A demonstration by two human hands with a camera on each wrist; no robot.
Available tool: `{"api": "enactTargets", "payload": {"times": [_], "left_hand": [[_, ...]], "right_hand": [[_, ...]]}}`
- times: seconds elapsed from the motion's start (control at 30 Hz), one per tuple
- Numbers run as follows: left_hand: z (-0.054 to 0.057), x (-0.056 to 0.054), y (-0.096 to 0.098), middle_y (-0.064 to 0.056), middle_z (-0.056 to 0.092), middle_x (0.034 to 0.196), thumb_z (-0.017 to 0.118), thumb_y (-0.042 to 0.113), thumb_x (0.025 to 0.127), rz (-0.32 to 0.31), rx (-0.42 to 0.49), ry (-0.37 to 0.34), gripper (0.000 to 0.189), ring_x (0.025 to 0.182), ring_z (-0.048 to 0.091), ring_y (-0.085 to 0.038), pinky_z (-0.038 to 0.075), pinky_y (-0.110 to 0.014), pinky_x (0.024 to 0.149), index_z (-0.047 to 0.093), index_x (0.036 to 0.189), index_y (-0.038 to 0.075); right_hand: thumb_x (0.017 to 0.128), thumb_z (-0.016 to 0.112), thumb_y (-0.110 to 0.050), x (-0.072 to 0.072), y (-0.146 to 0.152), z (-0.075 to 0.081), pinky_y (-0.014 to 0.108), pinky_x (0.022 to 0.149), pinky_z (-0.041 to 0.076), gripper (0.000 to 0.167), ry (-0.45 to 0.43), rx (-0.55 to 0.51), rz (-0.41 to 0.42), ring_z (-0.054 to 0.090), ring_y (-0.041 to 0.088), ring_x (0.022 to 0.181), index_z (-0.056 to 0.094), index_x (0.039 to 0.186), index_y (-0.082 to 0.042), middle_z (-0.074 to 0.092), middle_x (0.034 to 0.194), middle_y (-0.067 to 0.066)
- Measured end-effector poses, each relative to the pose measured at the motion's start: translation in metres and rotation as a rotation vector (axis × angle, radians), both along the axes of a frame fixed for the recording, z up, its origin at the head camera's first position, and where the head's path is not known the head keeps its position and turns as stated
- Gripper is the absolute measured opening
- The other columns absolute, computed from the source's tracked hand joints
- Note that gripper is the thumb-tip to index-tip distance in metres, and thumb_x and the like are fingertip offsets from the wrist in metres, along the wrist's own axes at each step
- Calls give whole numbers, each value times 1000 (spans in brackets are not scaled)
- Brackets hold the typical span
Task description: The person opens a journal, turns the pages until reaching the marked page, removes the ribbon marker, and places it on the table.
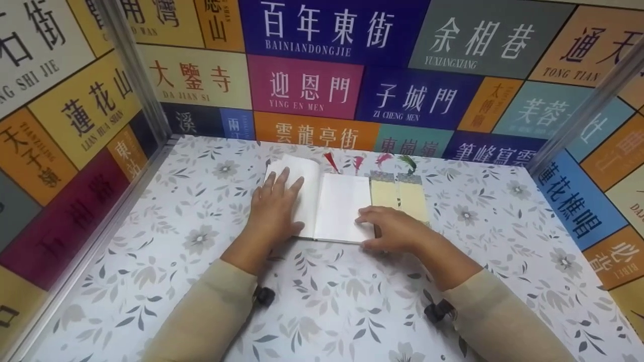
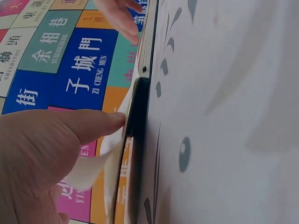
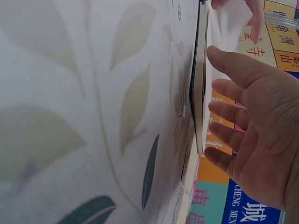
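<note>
An open book (image 1: 343, 206) with blank white pages lies on the table in the head view. My left hand (image 1: 275, 203) rests spread on its left page; in the left wrist view the thumb (image 2: 105, 126) presses near the book's lower edge. My right hand (image 1: 397, 227) is at the right page's lower right edge. In the right wrist view its fingers (image 3: 229, 112) are apart and loosely bent beside the page block (image 3: 200, 84), gripping nothing. Two cream cards (image 1: 413, 198) with grey tops lie right of the book, partly behind the right hand.
Beyond the book's top edge lie a red tassel (image 1: 330, 161), a pink tassel (image 1: 357, 163) and a green tassel (image 1: 408, 163). A floral cloth (image 1: 201, 281) covers the table. Panels with printed street names (image 1: 312, 85) stand around its back and sides.
</note>
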State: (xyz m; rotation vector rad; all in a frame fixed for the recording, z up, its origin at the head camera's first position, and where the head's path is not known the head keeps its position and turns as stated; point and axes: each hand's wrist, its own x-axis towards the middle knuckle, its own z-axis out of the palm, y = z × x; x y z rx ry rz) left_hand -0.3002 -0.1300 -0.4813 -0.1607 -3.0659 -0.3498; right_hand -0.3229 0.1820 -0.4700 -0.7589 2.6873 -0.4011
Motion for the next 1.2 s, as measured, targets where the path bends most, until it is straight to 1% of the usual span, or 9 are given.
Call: {"api": "enactTargets", "payload": {"times": [0.17,0.23,0.5,0.6,0.7,0.77,0.83,1.03,1.2], "left_hand": [[-3,-3,-5,-7,2,184,87,50,86,-23,-10,-26,111,169,5,-42,20,-71,133,20,172,35],[-4,-4,-6,-6,2,184,85,50,88,-45,-12,-41,108,169,4,-42,19,-71,132,20,172,35],[-10,-3,-19,-1,3,184,71,52,99,-140,-31,-167,90,170,4,-38,16,-67,135,22,172,34],[-11,-3,-21,0,4,184,66,50,103,-179,-3,-203,83,170,6,-35,16,-64,136,23,172,32],[-13,-2,-22,4,8,183,59,48,107,-202,48,-261,74,171,7,-30,14,-59,138,24,171,35],[-13,-1,-22,6,10,183,56,47,108,-207,71,-296,70,171,8,-27,13,-56,138,25,170,37],[-13,-1,-23,8,13,182,54,47,109,-207,79,-313,68,171,10,-25,13,-56,139,25,170,39],[-14,0,-23,7,16,182,54,48,108,-207,79,-326,67,170,12,-26,14,-56,138,28,170,38],[-16,-1,-23,7,19,182,54,49,108,-201,53,-322,66,170,15,-27,17,-58,138,31,169,36]], "right_hand": [[91,84,-41,0,0,-2,55,135,28,67,-14,7,2,34,31,164,61,152,-24,45,171,0],[91,84,-41,0,1,-3,54,135,29,67,-12,9,2,35,30,163,62,152,-24,45,171,0],[91,83,-44,1,2,-5,54,135,29,66,-21,22,-20,34,28,164,61,152,-28,43,172,-5],[93,81,-43,2,3,-5,53,135,29,64,-6,15,-3,35,29,163,62,152,-26,44,172,-3],[95,79,-41,2,3,-5,53,135,29,61,13,10,15,37,30,163,63,151,-23,45,171,-1],[96,78,-40,2,3,-5,53,135,29,60,16,10,19,37,30,163,62,151,-23,45,171,0],[96,78,-40,3,3,-5,53,135,29,60,13,9,13,36,30,163,62,151,-23,45,171,-1],[96,78,-41,3,4,-6,51,135,29,59,9,4,4,37,28,163,63,151,-25,46,171,-3],[96,77,-40,2,7,-6,51,134,31,50,15,-27,12,42,29,160,70,143,-25,52,166,-2]]}}
